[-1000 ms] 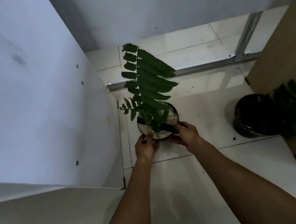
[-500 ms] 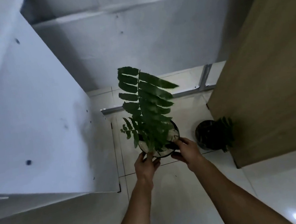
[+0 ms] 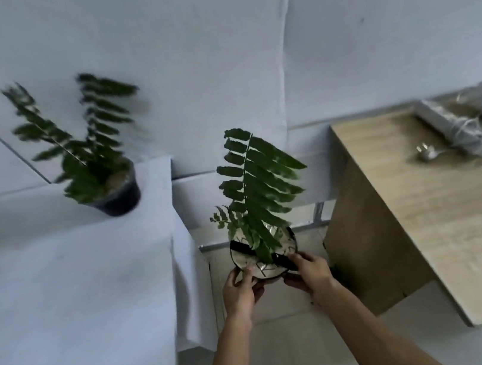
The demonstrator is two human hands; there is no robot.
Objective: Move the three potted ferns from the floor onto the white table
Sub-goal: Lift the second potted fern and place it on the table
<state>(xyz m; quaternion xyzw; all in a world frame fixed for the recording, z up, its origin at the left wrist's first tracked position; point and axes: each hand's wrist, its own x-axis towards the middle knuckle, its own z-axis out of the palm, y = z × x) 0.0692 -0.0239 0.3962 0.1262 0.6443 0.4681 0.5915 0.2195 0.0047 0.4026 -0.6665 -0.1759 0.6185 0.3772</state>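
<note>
Both hands hold a potted fern (image 3: 261, 210) in a black pot in the gap between two tables, raised off the floor to about table-top height. My left hand (image 3: 240, 292) grips the pot's near left rim and my right hand (image 3: 309, 273) grips its near right rim. One tall frond rises from the pot. A second potted fern (image 3: 88, 155) in a dark pot stands on the white table (image 3: 61, 287) at the left, near its far right corner. A few dark leaves (image 3: 339, 272) show low behind my right wrist, beside the wooden table's leg.
A light wooden table (image 3: 457, 212) stands at the right, carrying a bundled white power strip (image 3: 449, 123) with its cable and plug. A white wall runs behind both tables. Pale glossy floor tiles (image 3: 289, 347) lie in the narrow gap beneath my arms.
The fern pot has risen from the floor in both hands. My view has tilted upward, bringing both table tops and the fern on the white table into sight; the floor pot at right is now mostly hidden.
</note>
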